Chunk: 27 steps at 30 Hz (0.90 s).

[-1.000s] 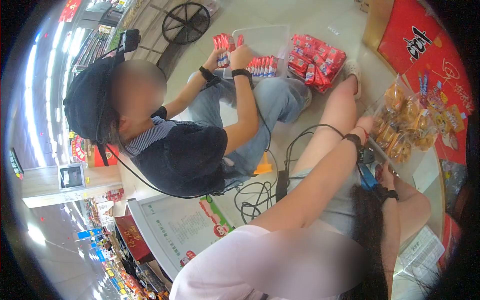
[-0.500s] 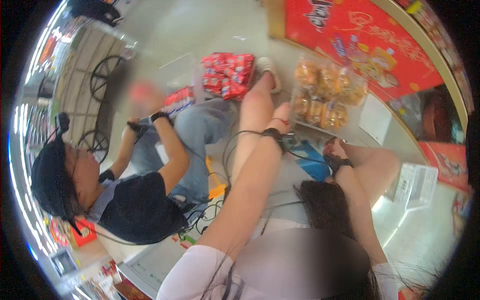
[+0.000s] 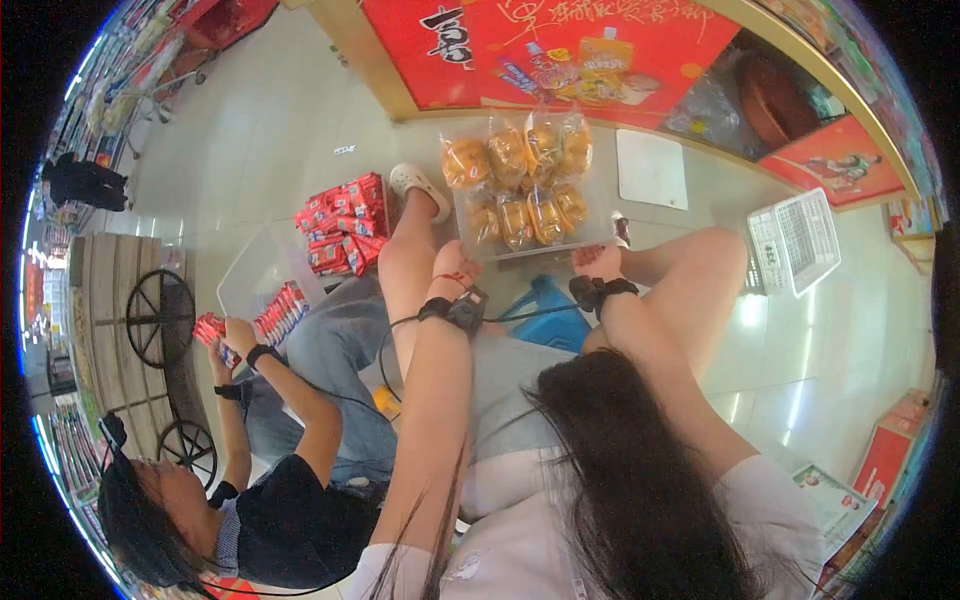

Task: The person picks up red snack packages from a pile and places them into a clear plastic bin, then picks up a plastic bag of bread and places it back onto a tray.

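Here were the person's two hands, out in front and level with each other, at the near side of the clear tray [image 3: 600,215]. The left hand [image 3: 455,264] was at the near left corner, fingers curled inward, a red string and a black strap around its wrist. Across from it, the right hand [image 3: 597,262] was at the near right corner, palm turned up and fingers bent. Whether either one really gripped the rim, the view could not tell.

And in that tray, right between the hands and just beyond them, sat the wrapped buns [image 3: 516,222], golden in clear bags, lined up in two rows, the far row reaching up over the far side. A blue plastic item [image 3: 545,318] lay closer in, between the legs.

Over on the left, beyond the knee, a heap of red packets [image 3: 343,225] was beside a pale clog [image 3: 420,192]. Next to it, a clear box [image 3: 262,268] held more packets in a row, and there a co-worker [image 3: 285,520] in a dark cap had both hands on a red bunch [image 3: 215,335].

To the right of the buns, a white panel [image 3: 652,168] lay flat on the floor [image 3: 270,130], with a white basket [image 3: 795,242] farther right. Beyond everything stood the red display counter [image 3: 560,55].
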### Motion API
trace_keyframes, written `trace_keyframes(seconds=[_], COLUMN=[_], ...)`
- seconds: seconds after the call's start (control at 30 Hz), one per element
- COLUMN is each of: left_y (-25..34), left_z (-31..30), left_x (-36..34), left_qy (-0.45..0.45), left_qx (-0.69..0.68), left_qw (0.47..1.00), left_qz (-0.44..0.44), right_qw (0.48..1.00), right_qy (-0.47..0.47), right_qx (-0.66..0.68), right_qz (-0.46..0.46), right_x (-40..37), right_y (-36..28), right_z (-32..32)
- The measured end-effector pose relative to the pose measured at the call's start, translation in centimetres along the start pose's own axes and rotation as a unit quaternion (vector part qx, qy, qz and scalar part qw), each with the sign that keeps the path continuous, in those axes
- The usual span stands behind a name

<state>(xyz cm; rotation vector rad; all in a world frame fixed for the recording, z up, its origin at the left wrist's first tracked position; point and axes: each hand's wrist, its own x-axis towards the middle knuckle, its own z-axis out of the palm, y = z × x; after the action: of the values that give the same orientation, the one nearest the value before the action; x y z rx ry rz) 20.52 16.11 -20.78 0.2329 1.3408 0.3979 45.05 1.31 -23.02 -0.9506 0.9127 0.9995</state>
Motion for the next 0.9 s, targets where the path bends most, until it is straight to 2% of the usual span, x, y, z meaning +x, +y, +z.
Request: trace_keyframes(seconds=[0.07,0.23,0.33,0.37,0.47,0.57,0.63,0.67,0.7,0.77,0.8,0.83,0.9], left_y=[-0.3,0.2,0.4,0.5,0.2,0.0,0.7,1.0,0.9,0.5,0.4,0.2,-0.1], left_z=[-0.7,1.4,2.5,2.5,1.5,1.0,2.8,3.4,2.8,1.1,1.0,1.0,1.0], left_x=[1.8,-1.7,-3.1,-3.3,-2.3,-1.7,-5.8,-7.3,-6.0,-1.7,-1.6,-1.7,-1.6], left_qy=[-0.012,0.042,0.083,0.097,0.011,-0.053,-0.022,-0.006,0.007,0.032,0.012,-0.009,-0.040], left_qx=[-0.019,0.046,0.084,0.097,0.158,0.084,0.038,0.015,0.031,0.063,0.063,0.065,0.066], left_qw=[1.000,0.997,0.993,0.990,0.987,0.990,0.994,0.994,0.991,0.980,0.984,0.987,0.989], left_qz=[0.002,0.039,0.030,0.022,0.035,0.096,0.104,0.107,0.133,0.184,0.166,0.147,0.125], right_qw=[1.000,0.996,0.998,0.991,0.988,0.924,0.842,0.827,0.808,0.822,0.822,0.812,0.858], right_qy=[-0.019,-0.078,0.003,-0.059,0.081,0.148,0.190,0.195,0.201,0.172,0.150,0.117,0.028], right_qx=[0.015,-0.015,-0.057,-0.121,-0.128,-0.332,-0.454,-0.450,-0.448,-0.367,-0.354,-0.393,-0.350], right_qz=[0.005,0.035,0.020,-0.023,0.040,-0.120,-0.222,-0.275,-0.325,-0.399,-0.420,-0.414,-0.375], right_x=[0.1,1.0,-0.1,2.9,2.2,5.3,7.8,7.3,6.7,3.8,3.9,5.4,6.6], right_y=[-0.2,-0.8,-0.2,0.1,-0.9,-1.1,-0.8,-0.6,-0.4,-0.1,-0.3,-0.8,-1.2], right_z=[0.0,-1.3,-1.3,-2.8,-3.0,-3.5,-4.3,-3.9,-3.4,-0.8,-0.2,-0.7,-1.6])
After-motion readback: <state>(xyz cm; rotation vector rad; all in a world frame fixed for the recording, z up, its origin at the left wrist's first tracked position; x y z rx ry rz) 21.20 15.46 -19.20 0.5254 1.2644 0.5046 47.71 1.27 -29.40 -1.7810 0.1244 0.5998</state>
